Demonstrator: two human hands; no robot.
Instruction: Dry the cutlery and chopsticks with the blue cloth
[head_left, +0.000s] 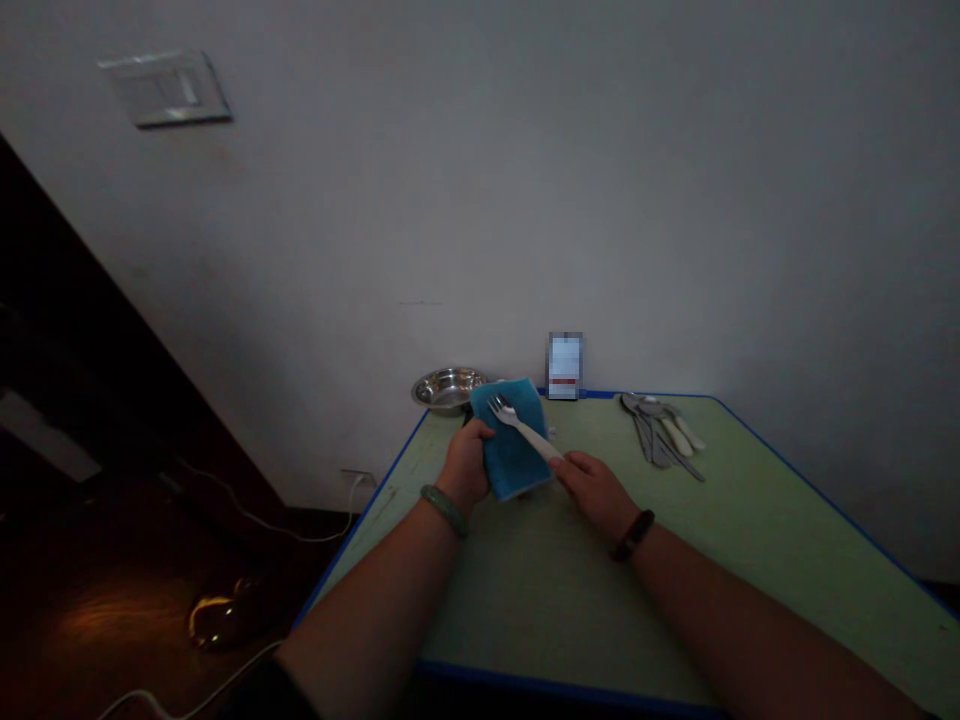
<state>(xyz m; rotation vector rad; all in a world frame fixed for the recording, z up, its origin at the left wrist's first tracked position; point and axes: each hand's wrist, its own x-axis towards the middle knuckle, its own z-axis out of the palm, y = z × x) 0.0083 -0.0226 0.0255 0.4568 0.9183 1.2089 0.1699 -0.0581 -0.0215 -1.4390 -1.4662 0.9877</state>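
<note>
My left hand (469, 462) is closed on the edge of a blue cloth (517, 465), which is held up above the table. In my right hand (596, 490) is a fork (531, 436) with a pale handle and metal tines. The fork lies slantwise across the front of the cloth, its tines pointing up and to the left. My fingers pinch the lower end of the handle. Behind the cloth on the left stands a shiny metal bowl (448, 388), partly covered by the cloth. Whatever lies directly behind the cloth is mostly hidden.
Several spoons and other cutlery (660, 430) lie in a pile at the table's back right. A phone (565, 365) leans upright against the wall. The pale green table (750, 560) has a blue edge. White cables (300, 537) run at the left.
</note>
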